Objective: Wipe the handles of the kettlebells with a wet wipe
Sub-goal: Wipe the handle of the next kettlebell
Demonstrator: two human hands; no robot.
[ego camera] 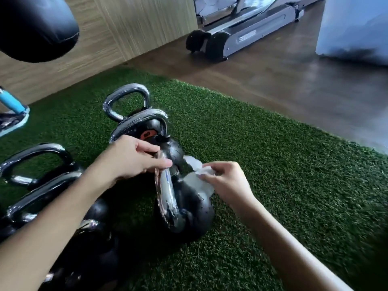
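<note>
Kettlebells (128,90) stand bunched on the green turf (273,175), and you have hold of the one right in front of you. Your left hand (130,158) pinches the top of its shiny handle (168,198) between thumb and fingers. Your right hand (226,181) grips the crumpled wet wipe (199,179) just right of that handle, over the black ball; you cannot tell whether it touches. A treadmill (247,32) sits on the wood floor (273,80) beyond the turf
</note>
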